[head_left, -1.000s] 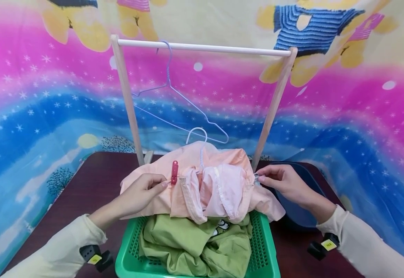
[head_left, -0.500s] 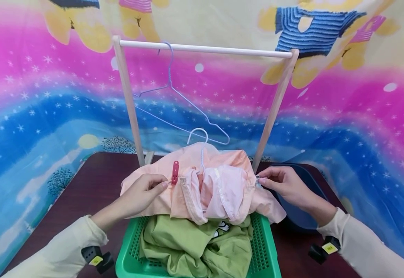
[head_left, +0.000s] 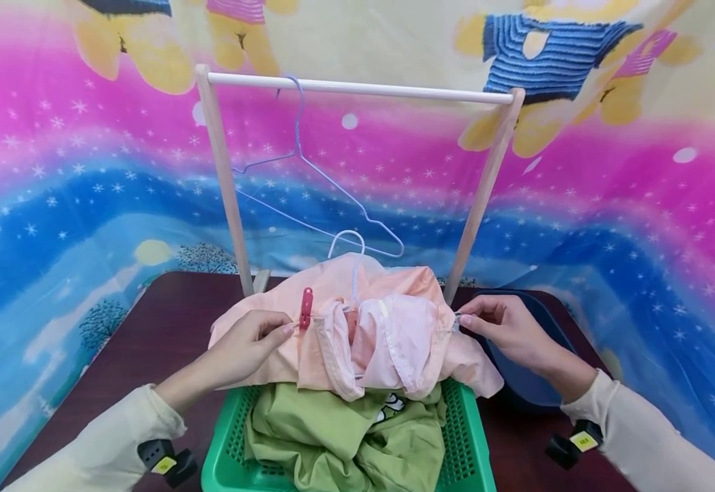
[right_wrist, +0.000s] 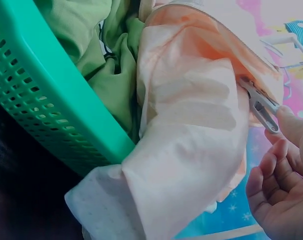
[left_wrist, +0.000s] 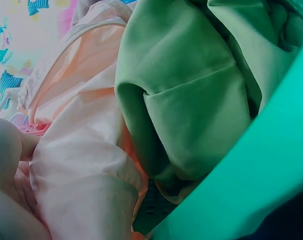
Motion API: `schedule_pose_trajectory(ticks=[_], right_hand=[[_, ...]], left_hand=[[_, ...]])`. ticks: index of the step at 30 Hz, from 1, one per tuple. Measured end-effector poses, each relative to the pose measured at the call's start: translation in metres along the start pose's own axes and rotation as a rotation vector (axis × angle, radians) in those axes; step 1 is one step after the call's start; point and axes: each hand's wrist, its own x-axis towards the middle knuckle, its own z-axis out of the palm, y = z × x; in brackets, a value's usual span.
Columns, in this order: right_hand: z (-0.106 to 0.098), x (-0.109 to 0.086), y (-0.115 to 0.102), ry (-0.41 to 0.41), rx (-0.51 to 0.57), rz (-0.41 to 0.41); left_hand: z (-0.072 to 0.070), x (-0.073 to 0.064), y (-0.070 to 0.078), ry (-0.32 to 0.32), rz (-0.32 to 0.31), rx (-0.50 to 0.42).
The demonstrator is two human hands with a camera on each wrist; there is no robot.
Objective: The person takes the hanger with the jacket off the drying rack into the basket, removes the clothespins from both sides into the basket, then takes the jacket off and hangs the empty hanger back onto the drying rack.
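Note:
A pale pink shirt (head_left: pixel 394 335), draped over the basket, has a hanger (head_left: pixel 347 236) inside it whose white hook rises above the neckline. A red clothespin (head_left: pixel 306 309) stands clipped at its left shoulder. Beside that clothespin my left hand (head_left: pixel 249 345) pinches the shirt cloth between thumb and index finger. At the other shoulder my right hand (head_left: pixel 511 329) pinches the handles of a greyish clothespin (right_wrist: pixel 261 106), whose tip is at the shirt fabric. Under the shirt lies a green garment (head_left: pixel 345 430) in the green basket (head_left: pixel 477 444).
Behind the shirt stands a wooden rack (head_left: pixel 357 87) with a purple wire hanger (head_left: pixel 332 181) hooked on its bar. A dark blue bin (head_left: pixel 529 383) sits at the right on the dark red table (head_left: pixel 105 369). A printed cloth backdrop (head_left: pixel 117 205) surrounds it.
Both hands keep their grips at the shirt's shoulders. The view shifts slightly; the shirt and both clothespins stay in nearly the same places.

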Motion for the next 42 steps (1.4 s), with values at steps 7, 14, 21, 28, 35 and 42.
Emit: schedule_pose_trajectory(ticks=[7, 14, 21, 28, 35, 42], right_hand=[[-0.006, -0.005, 0.000, 0.043, -0.041, -0.017], [-0.019, -0.014, 0.001, 0.070, -0.111, 0.037], [-0.035, -0.023, 0.008, 0.082, -0.120, 0.100], [-0.050, -0.029, 0.017, 0.100, -0.191, 0.246], [-0.067, -0.028, 0.034, 0.081, -0.188, 0.386], [-0.079, -0.024, 0.057, 0.082, -0.160, 0.475]], left_hand=[[-0.001, -0.002, -0.002, 0.002, 0.011, 0.002], [0.000, -0.001, -0.004, -0.001, 0.033, -0.006], [-0.001, -0.002, -0.002, -0.012, 0.014, -0.011], [-0.001, -0.002, -0.001, -0.013, -0.006, 0.002], [-0.002, -0.004, -0.001, -0.018, -0.011, -0.011], [-0.003, -0.002, 0.000, -0.029, -0.009, -0.007]])
